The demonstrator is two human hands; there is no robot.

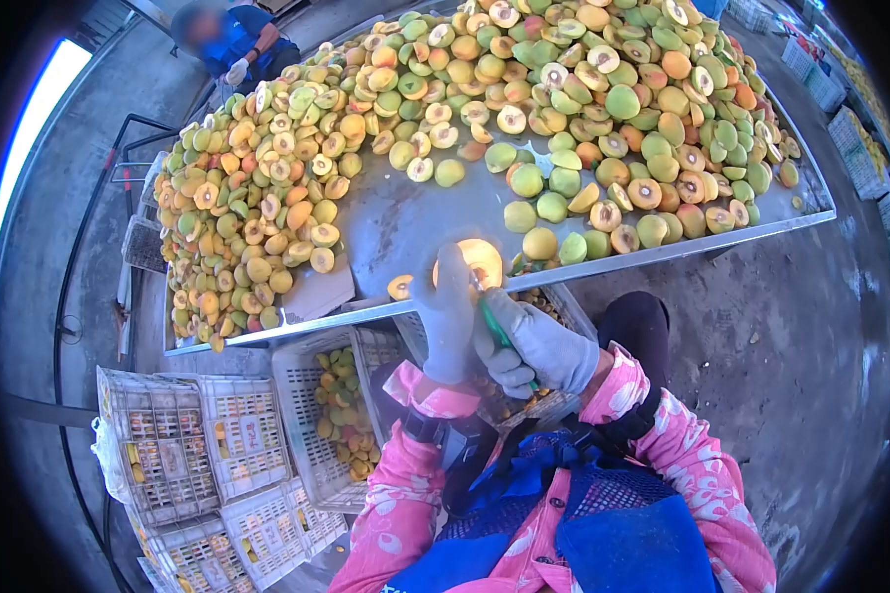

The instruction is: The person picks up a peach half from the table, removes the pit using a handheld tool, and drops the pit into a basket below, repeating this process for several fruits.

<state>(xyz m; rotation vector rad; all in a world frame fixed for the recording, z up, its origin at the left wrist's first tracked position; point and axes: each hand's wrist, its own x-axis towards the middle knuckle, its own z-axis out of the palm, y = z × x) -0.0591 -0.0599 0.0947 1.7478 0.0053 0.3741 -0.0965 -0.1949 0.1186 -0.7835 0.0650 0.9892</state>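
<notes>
My left hand (443,321), in a grey glove, holds up a halved peach (485,259) with its cut orange face showing. My right hand (544,346), also gloved, is closed round the green handle of a small tool (494,324). The tool's working end is at the lower edge of the peach half, and its exact shape is hidden. Just left of my left hand, another fruit half (400,287) lies by the edge of the metal table (405,227). Large heaps of halved peaches (564,99) cover the back and both sides of the table.
Under the table edge stands a white plastic crate (302,395) with fruit halves inside. Several stacked crates (242,435) are at the lower left. A co-worker (242,44) in blue is at the far left side. More filled crates (855,148) line the right.
</notes>
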